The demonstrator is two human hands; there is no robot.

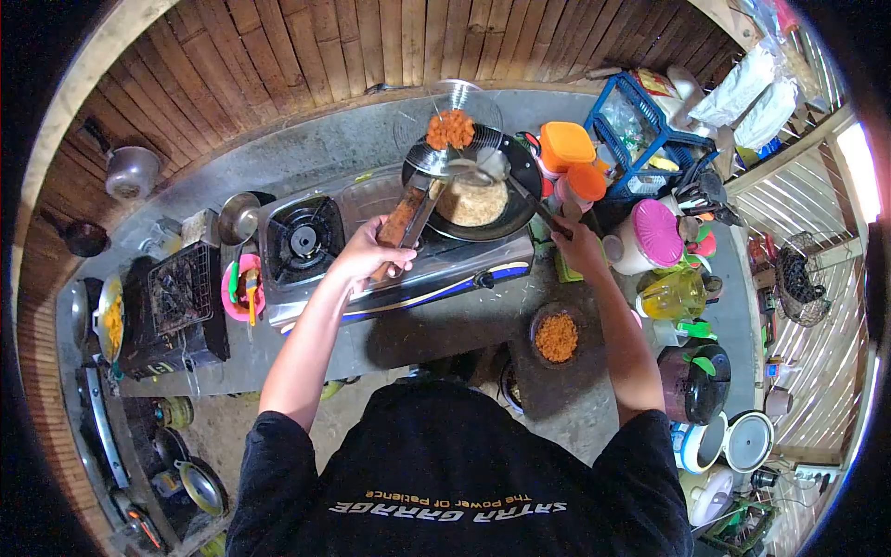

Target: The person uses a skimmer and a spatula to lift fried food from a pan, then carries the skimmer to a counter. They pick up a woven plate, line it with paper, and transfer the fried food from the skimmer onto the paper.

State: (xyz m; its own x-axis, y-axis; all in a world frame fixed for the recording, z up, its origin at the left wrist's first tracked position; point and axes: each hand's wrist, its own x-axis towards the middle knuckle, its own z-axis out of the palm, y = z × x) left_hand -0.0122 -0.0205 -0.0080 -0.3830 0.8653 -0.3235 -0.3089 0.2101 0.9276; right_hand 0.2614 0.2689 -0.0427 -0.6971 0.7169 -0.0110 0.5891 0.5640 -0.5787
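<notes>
My left hand (379,251) is wrapped round the wooden handle (403,221) of a wire strainer. Orange-brown fried pieces (451,129) lie in its mesh, held up over the far side of a black wok (522,167). Pale, foamy frying oil (471,202) fills the middle of the wok. In my right hand (579,249) is the dark handle of a metal ladle-like utensil (492,167). Its head is smeared by motion and overlaps the strainer's lower part above the wok. The wok stands on the right burner of a two-burner gas stove (399,278).
A bowl of orange crumbly food (556,337) sits on the counter near my right forearm. To the right stand an orange-lidded container (567,146), a pink-lidded tub (656,234) and a jug of yellow oil (673,294). Left of the bare burner (304,239) is a pink dish (243,290).
</notes>
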